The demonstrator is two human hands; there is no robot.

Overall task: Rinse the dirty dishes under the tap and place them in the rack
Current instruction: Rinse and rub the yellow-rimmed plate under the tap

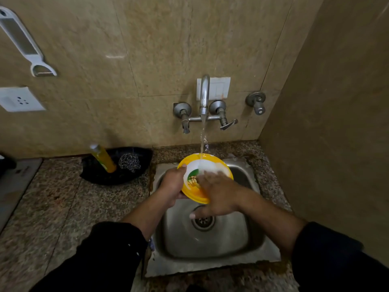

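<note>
Plate (207,165), yellow-rimmed, is tilted above the sink (210,245), right under the stream (202,140) from the tap (204,95). I see my left hand (171,183) gripping its left edge, thumb on the rim. My right hand (219,192) lies across its face with fingers flat and blurred. A tan tiled wall (147,49) backs the speckled stone bench (63,207) that holds the steel sink. Left of the sink, a black tray (94,173) carries a leaning yellow bottle (104,158) and a steel scrubber (129,162). On the wall are a white peeler (23,43) and a socket (20,100).
</note>
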